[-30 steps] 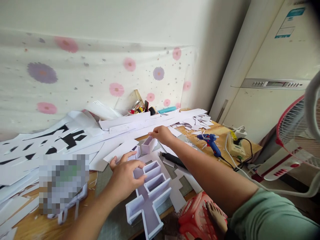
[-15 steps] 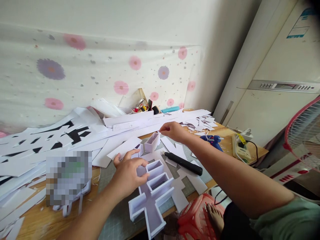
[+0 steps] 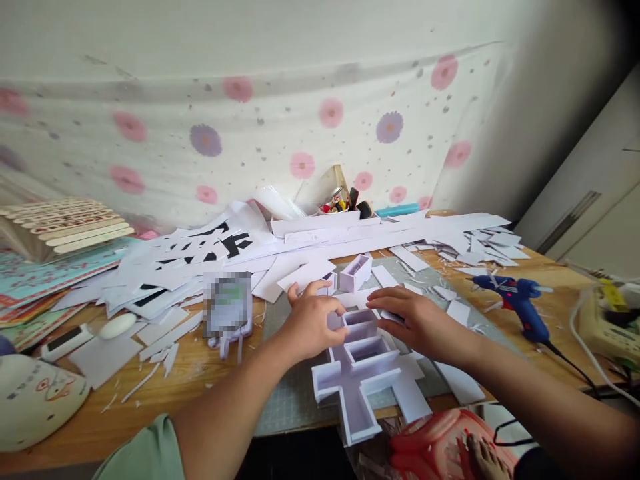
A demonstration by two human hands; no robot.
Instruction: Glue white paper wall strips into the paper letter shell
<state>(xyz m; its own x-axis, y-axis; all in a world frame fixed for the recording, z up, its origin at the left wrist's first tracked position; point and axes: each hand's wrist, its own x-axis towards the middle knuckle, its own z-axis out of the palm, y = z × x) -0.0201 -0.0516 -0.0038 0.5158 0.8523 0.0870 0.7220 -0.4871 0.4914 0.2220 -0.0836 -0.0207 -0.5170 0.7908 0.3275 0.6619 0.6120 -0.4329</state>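
Observation:
A white foam-board structure (image 3: 356,383) with walled compartments, shaped like a character, lies on a grey-green cutting mat (image 3: 293,397) at the table's near edge. My left hand (image 3: 310,323) grips its upper left corner with curled fingers. The fingers of my right hand (image 3: 417,320) lie stretched out and flat against the structure's upper right side. A small open white box (image 3: 355,272) stands just behind both hands. White cut strips (image 3: 453,380) lie beside the structure.
Heaps of white paper and black-lettered sheets (image 3: 200,257) cover the back of the wooden table. A blue glue gun (image 3: 520,301) and a power strip (image 3: 605,320) lie to the right. A holder of small tools (image 3: 340,203) stands by the wall. A red stool (image 3: 435,447) is below.
My right hand has pulled back from the far paper strips and come down flat beside the structure. The view has swung left. My left hand stays on the structure.

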